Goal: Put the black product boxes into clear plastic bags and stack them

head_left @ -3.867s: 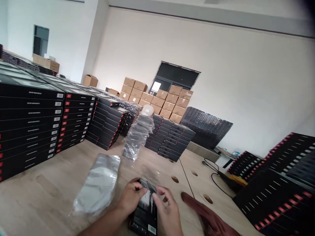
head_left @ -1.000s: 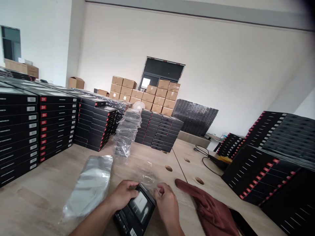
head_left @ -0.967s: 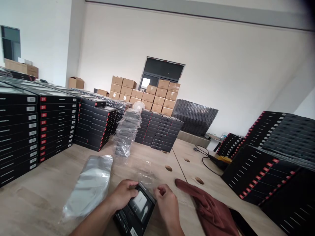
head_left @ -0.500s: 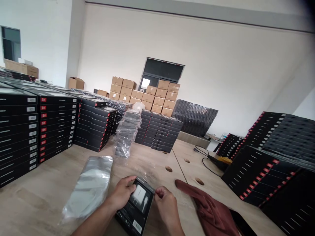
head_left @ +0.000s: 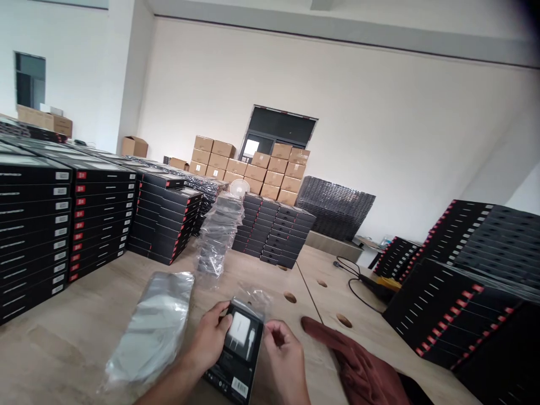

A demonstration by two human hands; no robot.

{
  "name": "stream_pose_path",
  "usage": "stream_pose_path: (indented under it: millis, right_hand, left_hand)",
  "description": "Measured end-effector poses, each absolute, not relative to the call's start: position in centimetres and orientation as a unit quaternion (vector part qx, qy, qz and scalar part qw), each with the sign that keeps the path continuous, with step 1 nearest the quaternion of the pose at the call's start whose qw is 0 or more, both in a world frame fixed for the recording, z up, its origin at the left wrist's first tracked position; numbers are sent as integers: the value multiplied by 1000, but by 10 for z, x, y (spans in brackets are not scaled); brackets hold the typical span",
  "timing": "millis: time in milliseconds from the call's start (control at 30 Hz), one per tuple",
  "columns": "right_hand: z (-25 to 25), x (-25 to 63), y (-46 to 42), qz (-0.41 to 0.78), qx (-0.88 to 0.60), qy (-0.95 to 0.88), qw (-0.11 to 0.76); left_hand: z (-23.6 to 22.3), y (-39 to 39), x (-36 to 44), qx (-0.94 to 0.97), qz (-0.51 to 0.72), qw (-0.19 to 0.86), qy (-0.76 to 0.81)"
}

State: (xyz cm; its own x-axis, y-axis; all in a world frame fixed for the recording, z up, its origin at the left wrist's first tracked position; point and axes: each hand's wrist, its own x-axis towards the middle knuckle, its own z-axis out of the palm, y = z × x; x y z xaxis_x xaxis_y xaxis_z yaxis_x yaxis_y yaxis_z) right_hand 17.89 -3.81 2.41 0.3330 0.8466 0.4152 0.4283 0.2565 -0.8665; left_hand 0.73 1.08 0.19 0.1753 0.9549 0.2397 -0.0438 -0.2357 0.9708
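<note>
My left hand (head_left: 210, 339) grips the left edge of a small black product box (head_left: 237, 355) with a white charger pictured on its front. The box is tilted up above the wooden table (head_left: 67, 343). My right hand (head_left: 285, 359) is at the box's right edge, its fingertips pinched on a clear plastic sleeve (head_left: 253, 297) that covers the box's top end. A stack of flat clear bags (head_left: 152, 329) lies on the table just left of my left hand.
Tall stacks of black boxes (head_left: 63, 219) line the table's left and back; more black boxes (head_left: 472, 292) fill the right. A dark red cloth (head_left: 363, 374) lies at right, near cable holes (head_left: 289, 297) and a black cable (head_left: 358, 284). Bagged boxes (head_left: 219, 233) stand mid-table. Cardboard cartons (head_left: 253, 169) stand behind.
The box has been tipped more upright and raised, showing its front. The plastic sleeve now sits over its top end. My right hand shifted slightly along the box's right edge.
</note>
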Motion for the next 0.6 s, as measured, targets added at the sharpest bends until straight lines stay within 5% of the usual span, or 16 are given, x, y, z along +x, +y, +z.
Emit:
stream_pose_path:
  millis: [133, 300, 467, 600]
  right_hand:
    - [31, 174, -39, 316, -528, -463, 638]
    - [39, 181, -40, 342, -459, -461, 678]
    - [43, 185, -48, 358, -474, -584, 553]
    - [38, 181, -58, 407, -481, -638, 443]
  left_hand:
    - [15, 2, 10, 585, 578, 494, 284]
    - [34, 4, 5, 521, 601, 564, 222]
    - [31, 18, -17, 615, 466, 586, 249]
    - [20, 19, -34, 729, 306, 464, 399]
